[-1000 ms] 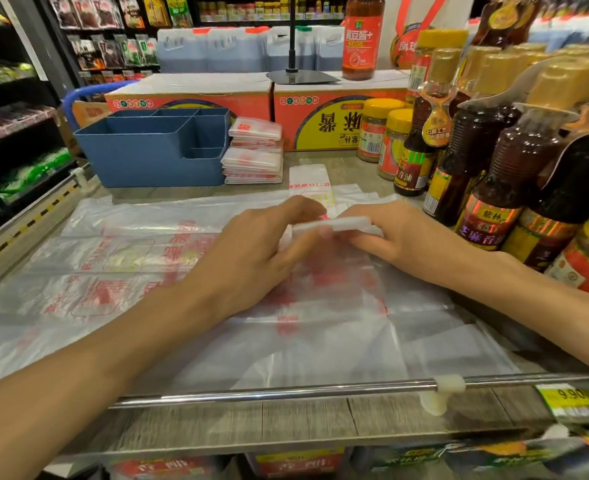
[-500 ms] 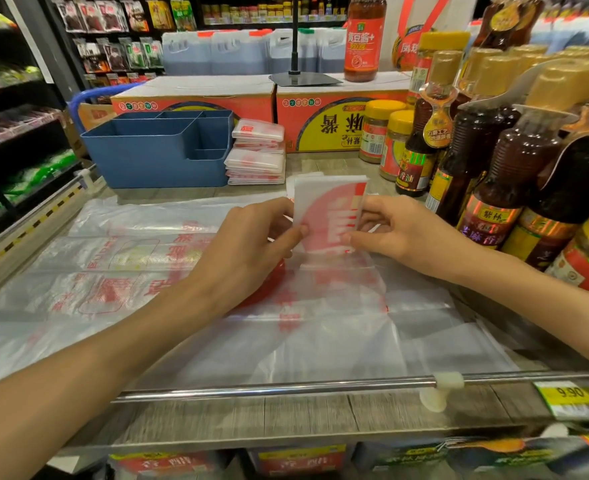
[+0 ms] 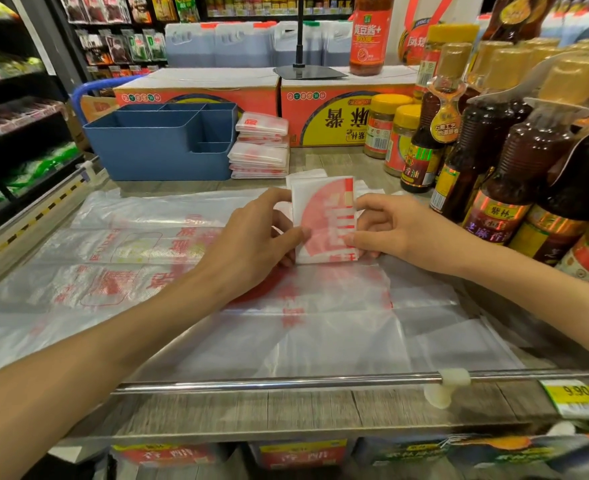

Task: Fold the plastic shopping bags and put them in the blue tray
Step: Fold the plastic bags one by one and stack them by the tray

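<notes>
One blue tray [image 3: 158, 157] with four compartments showing. One folded bag [image 3: 326, 220] held up between two hands — left hand [image 3: 251, 244] and right hand [image 3: 390, 230]. Beside the tray, one stack of folded bags [image 3: 260, 147] — perhaps six or seven, the layers blur. Two cardboard boxes [image 3: 331, 109] behind; two yellow-lidded jars [image 3: 386, 126].

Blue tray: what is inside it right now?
The blue tray shows only bare inner walls and dividers; no bags are visible. Its compartment floors are hidden behind the front wall. Folded bags sit stacked beside it.
</notes>
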